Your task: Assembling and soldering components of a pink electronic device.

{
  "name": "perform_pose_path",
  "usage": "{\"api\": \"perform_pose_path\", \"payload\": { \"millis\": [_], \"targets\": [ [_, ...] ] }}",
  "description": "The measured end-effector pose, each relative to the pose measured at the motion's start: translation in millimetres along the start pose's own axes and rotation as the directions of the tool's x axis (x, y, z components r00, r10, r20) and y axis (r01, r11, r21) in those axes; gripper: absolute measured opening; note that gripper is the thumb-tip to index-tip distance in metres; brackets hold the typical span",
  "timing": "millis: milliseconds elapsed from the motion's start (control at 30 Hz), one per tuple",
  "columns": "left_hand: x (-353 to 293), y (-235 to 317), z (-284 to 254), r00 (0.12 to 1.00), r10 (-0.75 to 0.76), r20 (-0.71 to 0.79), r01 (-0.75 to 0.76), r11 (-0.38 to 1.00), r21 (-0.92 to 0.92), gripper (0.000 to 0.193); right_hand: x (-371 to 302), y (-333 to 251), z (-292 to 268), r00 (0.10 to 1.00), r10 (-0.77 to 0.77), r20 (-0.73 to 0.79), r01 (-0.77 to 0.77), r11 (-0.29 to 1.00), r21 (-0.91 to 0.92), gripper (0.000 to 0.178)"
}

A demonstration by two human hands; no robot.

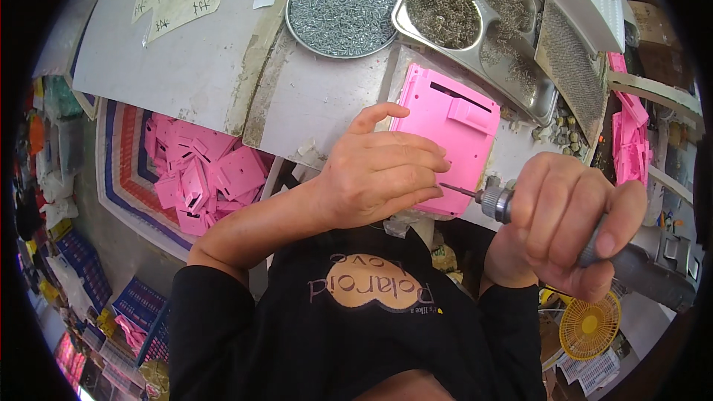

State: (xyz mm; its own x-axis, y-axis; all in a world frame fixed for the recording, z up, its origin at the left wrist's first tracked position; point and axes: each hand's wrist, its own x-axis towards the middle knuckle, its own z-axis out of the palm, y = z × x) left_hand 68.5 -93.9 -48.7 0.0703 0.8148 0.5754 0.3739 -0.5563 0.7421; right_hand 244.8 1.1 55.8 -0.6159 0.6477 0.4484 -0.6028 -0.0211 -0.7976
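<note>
A flat pink plastic panel (454,125) with a long slot and a raised block lies on the worktop in front of me. My left hand (386,171) rests over its near left part, fingers bent and pressed together, the outermost one spread away. Its thumb and whatever the fingertips pinch are hidden. My right hand (568,226) is wrapped round a dark grey electric screwdriver (645,275), held almost level from the right. The thin bit points left from a silver chuck. Its tip is beside my left fingertips at the panel's near part; whether it touches a screw cannot be seen.
Beyond the panel stand a round tray of small screws (342,9) and a metal compartment tray (475,48) of small springs. A lined bin (119,171) at left holds several pink panels (204,171). More pink parts (630,137) hang at right, above a yellow basket (590,327).
</note>
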Motion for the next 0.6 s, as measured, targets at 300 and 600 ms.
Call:
{"api": "perform_pose_path", "payload": {
  "millis": [300, 600],
  "targets": [
    [-1.3, -1.8, -2.2, 1.000, 0.020, -0.015, -0.020, 1.000, -0.005, 0.021, 0.8, 3.3, 6.5, 1.000, 0.009, -0.011, -0.009, 1.000, 0.020, 0.022],
    [-2.6, -1.6, -2.7, 0.998, 0.031, -0.056, -0.030, 0.999, 0.018, 0.024, 2.8, 5.5, 6.9, 0.999, -0.023, -0.038, 0.024, 1.000, 0.018, 0.022]
  ]
}}
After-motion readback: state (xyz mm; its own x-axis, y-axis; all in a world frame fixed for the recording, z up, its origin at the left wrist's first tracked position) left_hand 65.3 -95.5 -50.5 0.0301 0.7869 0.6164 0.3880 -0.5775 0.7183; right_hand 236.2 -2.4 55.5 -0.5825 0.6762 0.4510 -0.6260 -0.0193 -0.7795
